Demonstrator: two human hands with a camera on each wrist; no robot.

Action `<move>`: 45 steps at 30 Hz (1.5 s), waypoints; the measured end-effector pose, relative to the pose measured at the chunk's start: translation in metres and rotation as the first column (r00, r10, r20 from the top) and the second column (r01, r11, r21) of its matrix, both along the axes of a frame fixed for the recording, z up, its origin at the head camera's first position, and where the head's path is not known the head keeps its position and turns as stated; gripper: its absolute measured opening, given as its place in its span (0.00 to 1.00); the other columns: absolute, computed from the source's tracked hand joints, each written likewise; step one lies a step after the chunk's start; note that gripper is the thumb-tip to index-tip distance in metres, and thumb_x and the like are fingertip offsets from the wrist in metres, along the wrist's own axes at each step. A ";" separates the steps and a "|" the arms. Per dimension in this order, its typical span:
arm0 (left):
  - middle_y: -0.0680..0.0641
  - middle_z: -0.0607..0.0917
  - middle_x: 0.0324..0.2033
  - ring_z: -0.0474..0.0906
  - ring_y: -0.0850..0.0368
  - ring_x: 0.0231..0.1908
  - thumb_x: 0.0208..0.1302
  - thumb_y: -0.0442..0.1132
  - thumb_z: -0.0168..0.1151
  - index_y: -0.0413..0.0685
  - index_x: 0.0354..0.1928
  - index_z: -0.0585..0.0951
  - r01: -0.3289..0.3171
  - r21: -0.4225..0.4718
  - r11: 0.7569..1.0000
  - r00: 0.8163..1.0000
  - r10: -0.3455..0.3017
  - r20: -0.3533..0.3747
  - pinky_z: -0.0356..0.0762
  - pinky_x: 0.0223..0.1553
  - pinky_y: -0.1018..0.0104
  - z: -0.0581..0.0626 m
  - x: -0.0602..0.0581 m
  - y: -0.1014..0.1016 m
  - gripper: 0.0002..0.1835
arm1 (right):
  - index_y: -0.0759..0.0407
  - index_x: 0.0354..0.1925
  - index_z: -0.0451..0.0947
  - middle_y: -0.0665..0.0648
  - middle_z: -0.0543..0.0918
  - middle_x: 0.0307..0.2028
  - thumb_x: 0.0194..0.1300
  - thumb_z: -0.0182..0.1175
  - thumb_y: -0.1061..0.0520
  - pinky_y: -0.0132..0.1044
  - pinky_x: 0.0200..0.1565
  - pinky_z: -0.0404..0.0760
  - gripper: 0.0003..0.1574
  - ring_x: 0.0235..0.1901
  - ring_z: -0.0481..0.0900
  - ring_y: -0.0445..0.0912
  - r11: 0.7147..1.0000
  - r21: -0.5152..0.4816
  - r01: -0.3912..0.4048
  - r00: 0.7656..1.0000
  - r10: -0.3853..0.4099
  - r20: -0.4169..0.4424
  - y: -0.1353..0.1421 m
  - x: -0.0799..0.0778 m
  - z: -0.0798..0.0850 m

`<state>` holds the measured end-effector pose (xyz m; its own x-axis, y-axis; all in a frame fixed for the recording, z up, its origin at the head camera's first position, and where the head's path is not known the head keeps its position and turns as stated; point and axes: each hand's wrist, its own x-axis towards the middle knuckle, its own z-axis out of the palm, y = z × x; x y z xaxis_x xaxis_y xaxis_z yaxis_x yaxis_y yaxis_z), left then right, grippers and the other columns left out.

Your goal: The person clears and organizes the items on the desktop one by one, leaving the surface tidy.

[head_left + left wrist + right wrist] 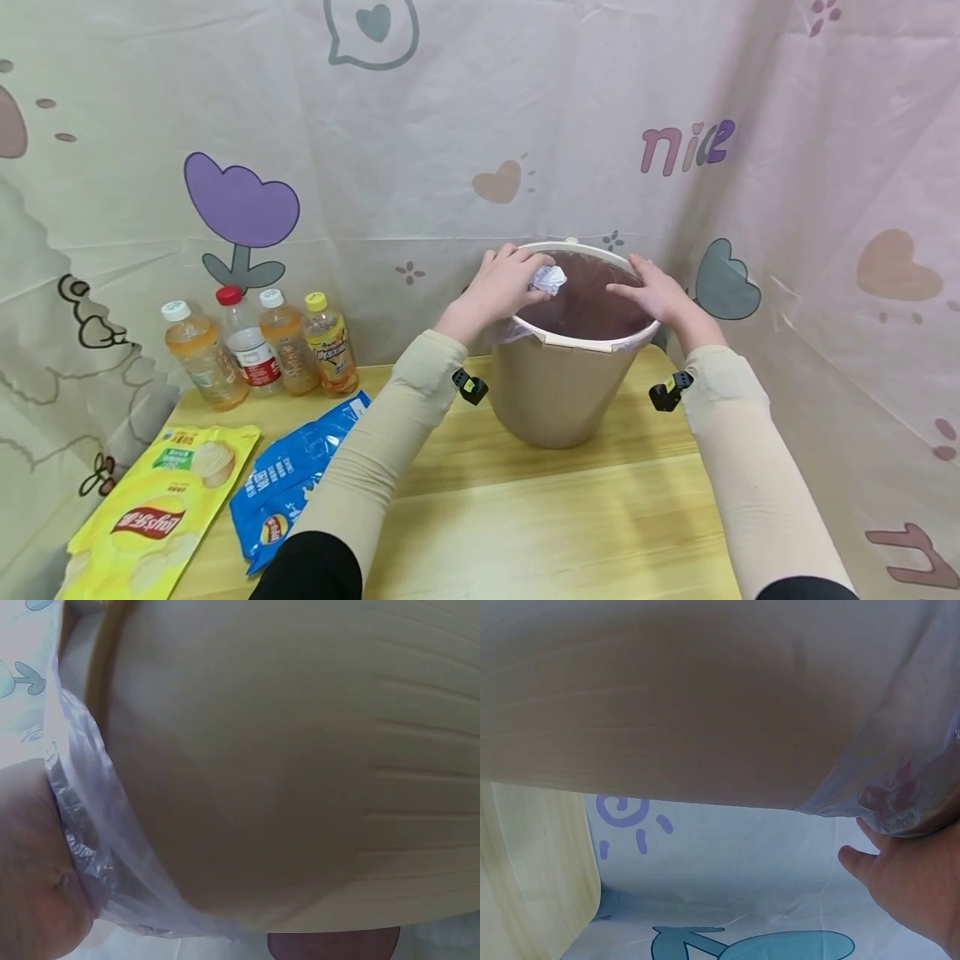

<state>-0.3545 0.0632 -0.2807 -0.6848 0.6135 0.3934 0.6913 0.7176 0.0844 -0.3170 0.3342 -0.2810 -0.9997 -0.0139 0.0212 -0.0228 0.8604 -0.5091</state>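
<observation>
A beige trash bin (558, 392) with a white rim stands on the table, lined with a thin translucent plastic bag (127, 847) folded over its edge. My left hand (504, 287) reaches over the left side of the rim and pinches a crumpled ball of white paper (549, 280) above the opening. At the right side of the rim is my right hand (660, 296), its fingers spread over the edge and holding nothing. In the right wrist view that hand (919, 892) lies against the bag-covered rim.
Several plastic bottles (258, 346) with coloured caps stand at the back left of the wooden table (555, 525). A yellow chip bag (165, 508) and a blue chip bag (292, 479) lie in front of them. A printed curtain (420, 133) hangs close behind the bin.
</observation>
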 end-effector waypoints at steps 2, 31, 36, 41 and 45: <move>0.53 0.76 0.62 0.67 0.52 0.59 0.63 0.55 0.63 0.61 0.65 0.72 0.008 0.006 1.000 1.000 -0.008 0.003 0.64 0.54 0.53 0.000 0.000 0.000 0.29 | 0.58 0.77 0.33 0.65 0.36 0.77 0.70 0.50 0.36 0.66 0.72 0.38 0.55 0.76 0.31 0.63 1.000 -0.002 -0.002 1.000 0.002 0.002 0.000 0.000 0.000; 0.56 0.73 0.65 0.65 0.52 0.65 0.68 0.53 0.58 0.64 0.65 0.71 -0.030 -0.013 0.999 1.000 0.030 -0.010 0.65 0.58 0.53 0.002 0.010 -0.004 0.24 | 0.56 0.77 0.31 0.64 0.34 0.77 0.69 0.48 0.31 0.67 0.71 0.38 0.58 0.76 0.30 0.63 1.000 -0.019 -0.019 1.000 0.019 0.011 -0.004 0.003 0.001; 0.55 0.75 0.63 0.66 0.52 0.64 0.68 0.55 0.57 0.64 0.63 0.73 -0.076 0.037 0.996 0.997 0.076 -0.008 0.64 0.58 0.53 -0.001 0.010 -0.004 0.22 | 0.56 0.77 0.31 0.64 0.34 0.77 0.69 0.48 0.31 0.68 0.71 0.38 0.58 0.76 0.29 0.63 0.999 -0.025 -0.020 1.000 0.021 0.021 -0.002 0.005 0.001; 0.55 0.77 0.59 0.67 0.53 0.63 0.67 0.58 0.56 0.63 0.59 0.76 -0.136 0.119 0.984 0.989 0.141 -0.035 0.64 0.58 0.53 -0.004 0.009 -0.005 0.21 | 0.56 0.77 0.30 0.64 0.33 0.77 0.68 0.48 0.30 0.68 0.70 0.38 0.59 0.76 0.28 0.63 0.999 -0.024 -0.024 0.999 0.025 0.021 0.000 0.005 0.000; 0.54 0.80 0.56 0.69 0.53 0.61 0.67 0.59 0.55 0.61 0.56 0.78 -0.166 0.192 0.967 0.977 0.188 -0.100 0.65 0.58 0.53 -0.007 0.009 -0.008 0.20 | 0.56 0.77 0.30 0.65 0.33 0.77 0.67 0.48 0.28 0.68 0.70 0.38 0.61 0.76 0.29 0.63 0.999 -0.024 -0.025 1.000 0.025 0.018 0.001 0.004 -0.001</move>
<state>-0.3450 0.0556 -0.2881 -0.7191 0.3974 0.5701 0.5673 0.8095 0.1513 -0.3128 0.3349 -0.2817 -0.9992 -0.0387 0.0036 -0.0347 0.8471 -0.5303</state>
